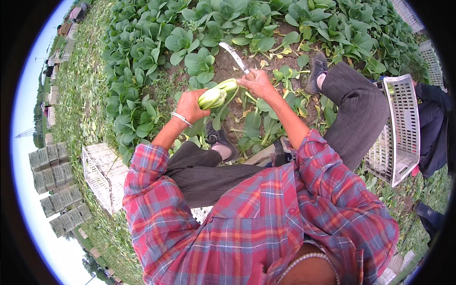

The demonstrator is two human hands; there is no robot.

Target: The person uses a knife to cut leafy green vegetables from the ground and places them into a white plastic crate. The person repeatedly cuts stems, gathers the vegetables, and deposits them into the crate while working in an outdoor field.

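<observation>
My left hand grips a head of bok choy, its pale stalk end towards my other hand. In my right hand is the wooden handle of a curved knife, its soil-marked blade pointing up and away from the vegetable. The right thumb and fingers also touch an outer stalk beside the head. Below the hands, cut leaves lie on the soil between my shoes. Uncut bok choy plants stand in the ground just beyond.
A white plastic crate is tilted at my right knee, with a person in dark clothes behind it. Another pale crate lies at the left. Stacked crates and several distant people are farther left. A dense bok choy bed fills the front.
</observation>
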